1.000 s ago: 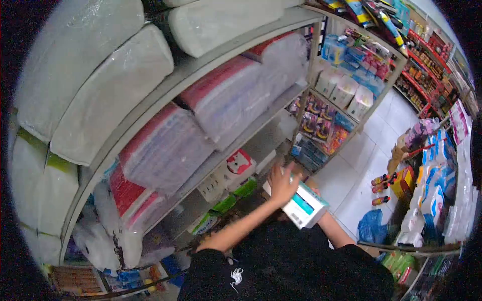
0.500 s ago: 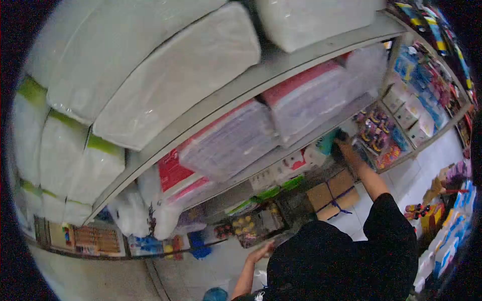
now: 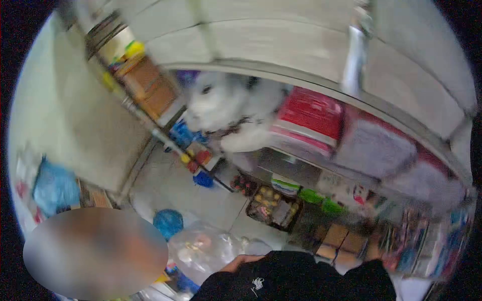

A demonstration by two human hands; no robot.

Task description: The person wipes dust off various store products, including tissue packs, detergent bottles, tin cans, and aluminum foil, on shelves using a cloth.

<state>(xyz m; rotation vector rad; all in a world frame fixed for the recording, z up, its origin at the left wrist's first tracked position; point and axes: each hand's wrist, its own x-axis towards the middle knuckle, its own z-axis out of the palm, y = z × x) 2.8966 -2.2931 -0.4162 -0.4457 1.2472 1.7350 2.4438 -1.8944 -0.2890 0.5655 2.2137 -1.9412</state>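
My left hand (image 3: 243, 261) shows just past the black shirt at the bottom, beside a clear plastic bag (image 3: 206, 251). The shirt and blur hide its fingers. My right arm (image 3: 374, 248) reaches forward from its black sleeve toward the low shelf on the right. Its hand is smeared, and I cannot make out the fingers or anything in them. Near that arm stand a tied brown cardboard box (image 3: 343, 243) and white packs with a red print (image 3: 359, 193).
Above are large white wrapped packs (image 3: 291, 42) and a shelf with red packs (image 3: 312, 114). A dark crate of jars (image 3: 273, 208) sits on the tiled floor (image 3: 201, 200). A blue bag (image 3: 168, 223) lies left of it. A blurred oval (image 3: 95, 253) covers the lower left.
My view has swung left, bringing the pale wall, blue bags and clear plastic bag into sight. My right hand, earlier at a teal packet on the lower shelf, is now too blurred to make out.
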